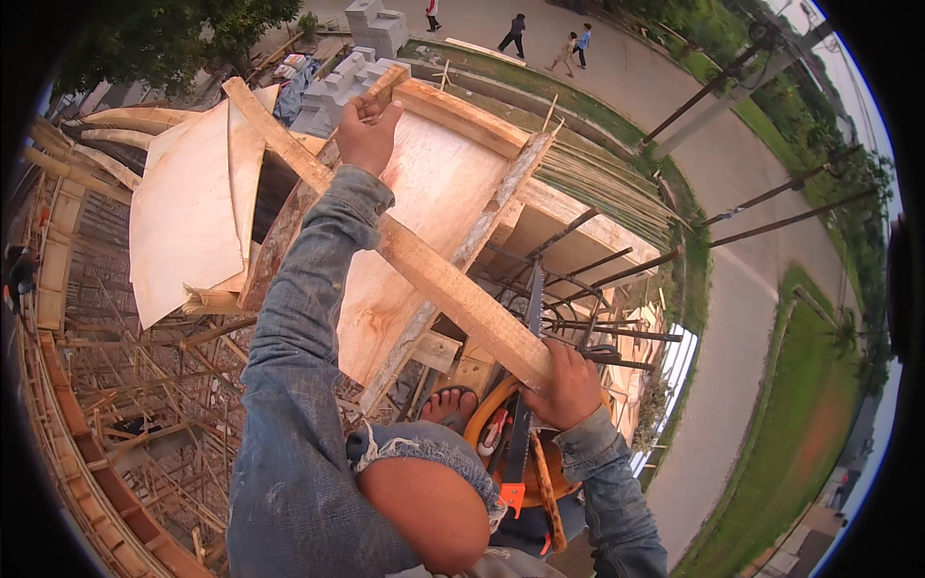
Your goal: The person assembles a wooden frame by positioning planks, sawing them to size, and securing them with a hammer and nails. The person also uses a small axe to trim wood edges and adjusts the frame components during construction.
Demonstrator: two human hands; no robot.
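Note:
A long wooden batten lies slantwise across a plywood panel framed with wood strips. My right hand is closed around the batten's near end. Beyond the batten, my left hand has its fingers curled at the panel's far left corner, by a short wood piece. What those fingers hold, if anything, is hidden. A handsaw with an orange handle stands blade up beside my right hand. Near it are a wooden stick-like handle and a yellow round container with a red tool inside.
Rusty steel bars jut out right of the panel. Loose plywood sheets lean at the left, above a deep drop filled with scaffold poles. Grey blocks are stacked at the far side. People walk on the road below.

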